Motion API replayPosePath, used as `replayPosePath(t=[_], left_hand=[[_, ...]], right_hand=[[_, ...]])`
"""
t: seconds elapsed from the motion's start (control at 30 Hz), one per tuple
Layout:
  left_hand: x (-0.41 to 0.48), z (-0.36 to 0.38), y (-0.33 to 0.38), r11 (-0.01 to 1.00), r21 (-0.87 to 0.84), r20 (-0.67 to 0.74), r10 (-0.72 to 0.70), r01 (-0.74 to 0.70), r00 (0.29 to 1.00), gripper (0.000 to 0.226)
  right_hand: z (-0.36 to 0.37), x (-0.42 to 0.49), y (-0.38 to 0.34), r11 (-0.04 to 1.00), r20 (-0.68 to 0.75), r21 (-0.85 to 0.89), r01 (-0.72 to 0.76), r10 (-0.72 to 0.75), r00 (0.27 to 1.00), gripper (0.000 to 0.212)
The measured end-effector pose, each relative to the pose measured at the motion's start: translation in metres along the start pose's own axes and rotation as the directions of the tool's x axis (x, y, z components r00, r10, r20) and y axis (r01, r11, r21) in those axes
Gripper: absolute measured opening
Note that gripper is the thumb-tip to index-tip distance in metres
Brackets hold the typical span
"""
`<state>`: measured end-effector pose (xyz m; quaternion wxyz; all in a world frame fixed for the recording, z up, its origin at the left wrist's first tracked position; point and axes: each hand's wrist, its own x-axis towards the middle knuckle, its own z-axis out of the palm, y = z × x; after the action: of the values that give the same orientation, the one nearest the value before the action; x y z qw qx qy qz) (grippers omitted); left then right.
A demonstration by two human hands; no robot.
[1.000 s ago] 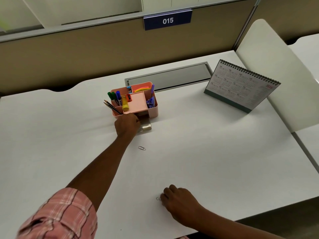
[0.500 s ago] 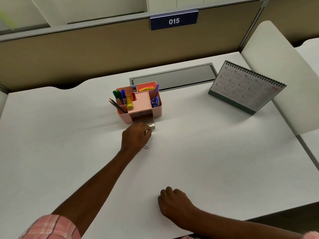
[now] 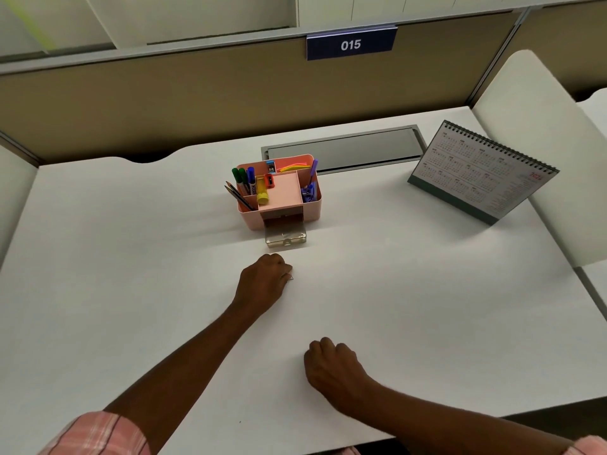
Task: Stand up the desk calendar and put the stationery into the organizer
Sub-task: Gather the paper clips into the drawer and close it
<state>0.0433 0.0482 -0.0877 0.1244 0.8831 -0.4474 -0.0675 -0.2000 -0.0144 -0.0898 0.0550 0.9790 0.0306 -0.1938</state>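
The desk calendar (image 3: 483, 175) stands upright at the back right of the white desk (image 3: 131, 274). A pink organizer (image 3: 312, 208) at the middle back holds markers, pencils, a yellow glue stick and a purple stapler. Its clear front drawer (image 3: 285, 237) is pulled out. Just in front of the drawer, my left hand (image 3: 264, 282) has its fingers curled down on a small paper clip (image 3: 290, 277) lying on the desk. My right hand (image 3: 331, 366) rests near the front edge as a curled fist; what is under its fingers is hidden.
A grey cable hatch (image 3: 341, 152) is set into the desk behind the organizer. A brown partition with a blue 015 sign (image 3: 350, 45) closes the back. A white side panel (image 3: 542, 133) stands right of the calendar.
My left hand drew back from the drawer to the paper clip in front of it and closed on it. My right hand curled over the clip near the front edge, hiding it.
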Motion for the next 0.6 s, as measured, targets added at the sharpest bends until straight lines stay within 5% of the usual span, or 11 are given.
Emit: replayPosePath(t=[0.47,0.6], left_hand=[[-0.011,0.010,0.000,0.997,0.037,-0.022,-0.073,0.074,0.997,0.020],[-0.010,0.009,0.005,0.991,0.113,0.054,-0.071,0.065,0.996,0.019]], right_hand=[[0.004,0.058,0.057,0.931,-0.236,0.290,-0.224,0.296,0.925,0.025],[-0.018,0.083,0.081,0.867,-0.174,0.405,-0.291,0.385,0.906,0.018]])
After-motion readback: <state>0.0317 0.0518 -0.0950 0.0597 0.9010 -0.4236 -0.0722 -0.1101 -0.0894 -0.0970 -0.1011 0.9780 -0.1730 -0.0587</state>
